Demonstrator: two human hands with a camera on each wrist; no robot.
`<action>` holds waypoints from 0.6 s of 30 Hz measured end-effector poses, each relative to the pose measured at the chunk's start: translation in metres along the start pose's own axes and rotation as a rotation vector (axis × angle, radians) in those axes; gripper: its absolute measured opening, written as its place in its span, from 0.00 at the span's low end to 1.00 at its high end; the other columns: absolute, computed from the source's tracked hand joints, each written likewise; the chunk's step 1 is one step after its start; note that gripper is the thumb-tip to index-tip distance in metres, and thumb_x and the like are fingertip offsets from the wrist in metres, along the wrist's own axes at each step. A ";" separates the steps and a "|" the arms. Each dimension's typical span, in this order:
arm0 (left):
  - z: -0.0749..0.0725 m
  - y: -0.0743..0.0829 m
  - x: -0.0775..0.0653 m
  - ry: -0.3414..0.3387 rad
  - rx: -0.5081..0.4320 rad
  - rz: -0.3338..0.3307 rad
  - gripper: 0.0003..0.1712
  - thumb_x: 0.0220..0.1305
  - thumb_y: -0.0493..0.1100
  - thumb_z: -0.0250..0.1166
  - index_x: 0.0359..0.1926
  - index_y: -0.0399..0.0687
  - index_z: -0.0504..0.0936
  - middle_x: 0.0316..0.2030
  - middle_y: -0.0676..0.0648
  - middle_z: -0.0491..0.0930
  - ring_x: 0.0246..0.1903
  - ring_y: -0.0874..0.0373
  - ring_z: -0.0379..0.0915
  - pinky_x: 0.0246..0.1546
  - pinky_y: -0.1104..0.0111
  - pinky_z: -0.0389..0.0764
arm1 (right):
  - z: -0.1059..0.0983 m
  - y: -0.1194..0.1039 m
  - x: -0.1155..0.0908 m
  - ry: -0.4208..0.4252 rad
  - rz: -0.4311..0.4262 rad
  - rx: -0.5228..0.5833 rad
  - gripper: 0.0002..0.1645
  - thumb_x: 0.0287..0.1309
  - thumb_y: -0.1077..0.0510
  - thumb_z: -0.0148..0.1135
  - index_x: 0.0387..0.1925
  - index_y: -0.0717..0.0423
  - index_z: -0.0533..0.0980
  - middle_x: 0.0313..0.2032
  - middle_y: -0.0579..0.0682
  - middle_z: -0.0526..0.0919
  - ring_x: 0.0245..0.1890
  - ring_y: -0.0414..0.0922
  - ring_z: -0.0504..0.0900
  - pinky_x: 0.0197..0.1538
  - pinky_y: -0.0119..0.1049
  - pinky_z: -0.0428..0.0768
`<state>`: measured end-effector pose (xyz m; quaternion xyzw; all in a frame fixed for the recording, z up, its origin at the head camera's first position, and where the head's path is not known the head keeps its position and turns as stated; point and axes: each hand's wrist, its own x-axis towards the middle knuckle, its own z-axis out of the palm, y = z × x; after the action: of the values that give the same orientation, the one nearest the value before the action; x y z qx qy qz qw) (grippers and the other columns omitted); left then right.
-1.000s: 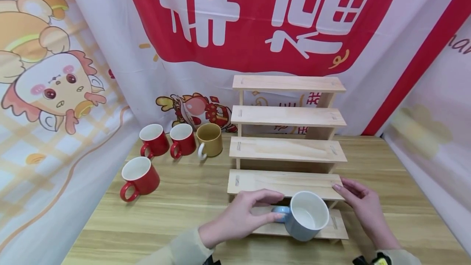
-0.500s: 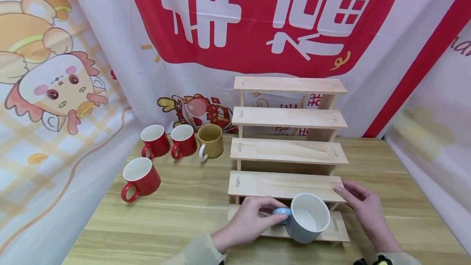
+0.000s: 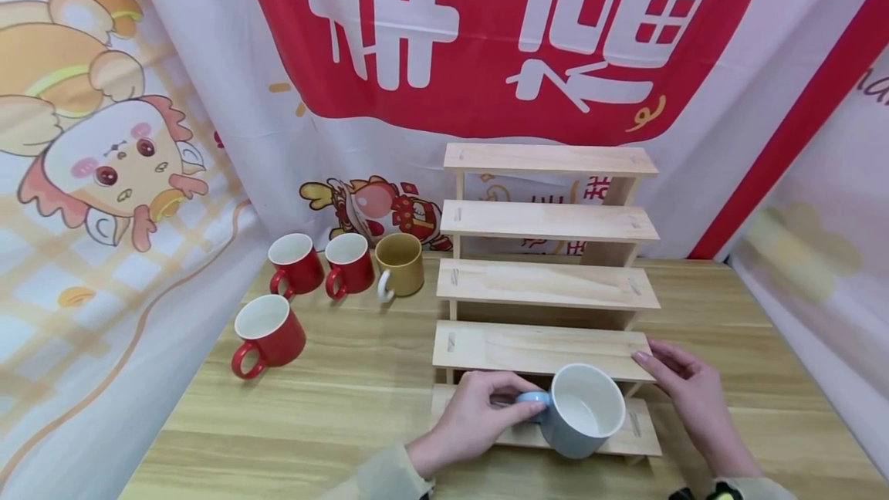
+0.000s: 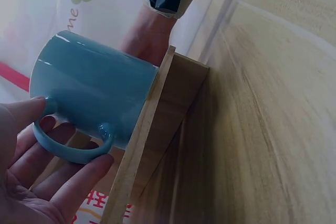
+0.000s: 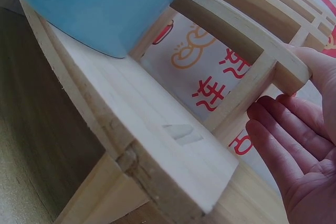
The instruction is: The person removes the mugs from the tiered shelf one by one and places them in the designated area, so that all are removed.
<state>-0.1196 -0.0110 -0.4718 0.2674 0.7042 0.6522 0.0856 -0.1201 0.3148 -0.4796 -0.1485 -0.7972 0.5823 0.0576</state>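
A light blue mug (image 3: 582, 411) with a white inside stands upright on the lowest board of a stepped wooden shelf (image 3: 542, 349). At its left side my left hand (image 3: 479, 417) holds the blue handle (image 4: 73, 150) between thumb and fingers. The left wrist view has the mug's base against the board. My right hand (image 3: 687, 392) grips the right end of the second board from the bottom. In the right wrist view its thumb lies over that board's end (image 5: 291, 72), with the fingers curled below.
Two red mugs (image 3: 295, 265) (image 3: 349, 265) and a mustard mug (image 3: 400, 265) stand at the back left of the wooden table (image 3: 333, 415). Another red mug (image 3: 271, 330) is in front of them. A printed cloth (image 3: 514, 37) hangs behind the shelf.
My left hand has moved slightly right and its thumb and fingers have closed further on the mug's handle. The mug stays on the lowest board, and my right hand keeps its place.
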 end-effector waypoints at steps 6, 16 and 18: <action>0.002 0.000 -0.001 0.021 -0.012 -0.024 0.09 0.63 0.44 0.74 0.42 0.46 0.89 0.37 0.53 0.88 0.38 0.64 0.85 0.40 0.69 0.86 | 0.000 0.001 0.000 -0.006 -0.015 0.042 0.31 0.64 0.45 0.71 0.61 0.59 0.78 0.42 0.27 0.83 0.43 0.28 0.81 0.42 0.25 0.82; 0.004 -0.004 -0.002 0.028 -0.017 0.024 0.07 0.64 0.42 0.74 0.41 0.45 0.89 0.37 0.54 0.88 0.37 0.64 0.85 0.38 0.68 0.87 | 0.000 0.001 -0.001 -0.002 -0.042 0.063 0.27 0.64 0.48 0.71 0.59 0.57 0.80 0.42 0.28 0.84 0.43 0.29 0.81 0.42 0.24 0.82; 0.004 -0.004 -0.002 0.028 -0.013 0.037 0.07 0.64 0.42 0.73 0.41 0.44 0.89 0.37 0.54 0.88 0.37 0.64 0.85 0.38 0.68 0.87 | 0.000 0.002 -0.001 -0.002 -0.048 0.063 0.26 0.64 0.48 0.71 0.59 0.57 0.81 0.42 0.29 0.84 0.43 0.29 0.81 0.43 0.24 0.82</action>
<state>-0.1170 -0.0087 -0.4765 0.2708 0.6961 0.6618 0.0651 -0.1192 0.3148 -0.4818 -0.1268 -0.7820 0.6055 0.0754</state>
